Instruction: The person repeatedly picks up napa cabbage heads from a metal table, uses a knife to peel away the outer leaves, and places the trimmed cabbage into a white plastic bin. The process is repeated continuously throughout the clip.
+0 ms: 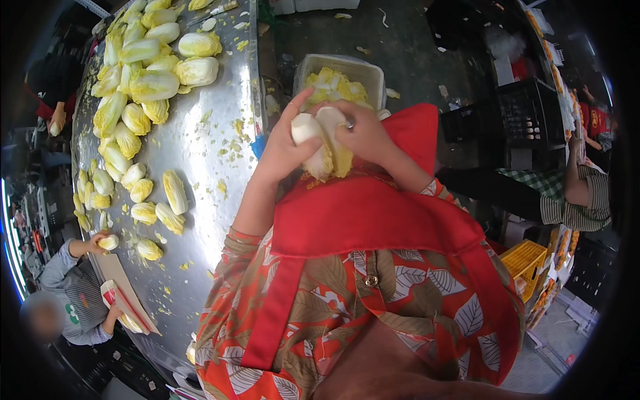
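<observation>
Two hands share one cabbage, which we see held up off the table (193,120), in front of the red apron (373,223) and just on the near side of the pale bin (377,77) of yellow leaves. We judge the cabbage (315,160) light enough for one palm, firm at its white base and softer toward the yellow, frilled end, where hard squeezing would likely bruise or tear it. Its smooth ribs may turn slippery if wet, so we would take hold around the thick white part. Our left hand (285,150) cups it from the left, thumb laid across the front and fingers spread behind, the index finger raised clear. Our right hand (365,133) is curled over a pale leaf section (333,127) standing partly away from the body, gripping it near the top; we would expect that piece to bend a little and then snap. A small metallic thing (350,123) glints at those fingers, too small for us to identify. Both forearms rise from below, elbows out, wrists turned inward so the hands meet.
</observation>
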A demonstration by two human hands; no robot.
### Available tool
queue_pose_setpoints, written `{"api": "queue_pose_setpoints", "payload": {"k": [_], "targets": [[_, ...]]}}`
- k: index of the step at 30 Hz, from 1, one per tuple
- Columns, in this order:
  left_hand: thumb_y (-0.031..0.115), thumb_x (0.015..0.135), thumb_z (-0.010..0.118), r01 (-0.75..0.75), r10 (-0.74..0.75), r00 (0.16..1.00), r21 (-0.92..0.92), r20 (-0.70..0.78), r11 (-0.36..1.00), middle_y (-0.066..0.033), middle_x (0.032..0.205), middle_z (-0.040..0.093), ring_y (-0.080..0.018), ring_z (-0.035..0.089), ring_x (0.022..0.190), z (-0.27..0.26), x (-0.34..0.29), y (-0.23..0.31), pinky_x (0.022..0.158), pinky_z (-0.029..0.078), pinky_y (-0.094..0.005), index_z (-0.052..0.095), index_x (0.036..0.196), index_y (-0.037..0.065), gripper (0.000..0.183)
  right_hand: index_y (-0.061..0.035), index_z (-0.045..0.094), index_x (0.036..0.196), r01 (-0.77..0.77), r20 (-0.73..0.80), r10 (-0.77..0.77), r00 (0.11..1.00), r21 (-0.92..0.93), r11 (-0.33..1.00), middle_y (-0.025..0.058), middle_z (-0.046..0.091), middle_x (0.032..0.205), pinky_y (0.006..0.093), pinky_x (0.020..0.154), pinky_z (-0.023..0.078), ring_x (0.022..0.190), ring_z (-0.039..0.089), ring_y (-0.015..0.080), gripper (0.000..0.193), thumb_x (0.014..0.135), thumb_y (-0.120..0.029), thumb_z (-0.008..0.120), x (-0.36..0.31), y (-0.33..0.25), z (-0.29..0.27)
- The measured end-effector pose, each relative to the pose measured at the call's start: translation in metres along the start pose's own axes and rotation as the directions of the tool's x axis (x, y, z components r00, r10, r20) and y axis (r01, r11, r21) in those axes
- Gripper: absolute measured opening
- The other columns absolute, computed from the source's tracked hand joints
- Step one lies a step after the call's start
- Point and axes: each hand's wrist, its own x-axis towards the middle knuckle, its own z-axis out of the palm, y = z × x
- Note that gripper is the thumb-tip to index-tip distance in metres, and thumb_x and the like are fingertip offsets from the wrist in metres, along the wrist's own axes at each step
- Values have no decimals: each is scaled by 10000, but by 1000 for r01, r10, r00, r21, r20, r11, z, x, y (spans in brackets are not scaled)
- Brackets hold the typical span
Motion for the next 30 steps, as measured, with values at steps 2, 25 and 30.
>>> {"api": "queue_pose_setpoints", "payload": {"k": [2, 25, 30], "targets": [[130, 704, 705, 10, -2, 1000, -346, 25, 938, -175, 1363, 448, -267, 437, 1253, -2, -3, 1, 1046, 374, -377, 393, 1378, 46, 748, -21, 613, 1075, -74, -111, 65, 992, -80, 994, 132, 663, 957, 297, 758, 502, 855, 645, 205, 338, 747, -61, 542, 1, 6, -10], [130, 740, 644, 739, 663, 511, 673, -547, -15, -154, 823, 619, -363, 586, 796, -299, -210, 36, 714, 458, -453, 573, 823, 49, 136, -1, 607, 1136, -359, 38, 380, 924, -250, 899, 37, 611, 786, 256, 710, 449, 737, 545, 96, 347, 807, -104, 656, 9, 84, -30], [192, 748, 695, 959, 508, 272, 276, -817, -68, -159, 916, 618, -347, 575, 894, -362, -273, 30, 748, 452, -446, 565, 886, 42, 241, -9, 615, 1119, -342, 69, 376, 924, -287, 895, 40, 620, 770, 257, 715, 453, 745, 561, 98, 339, 797, -109, 655, 11, 89, -28]]}}
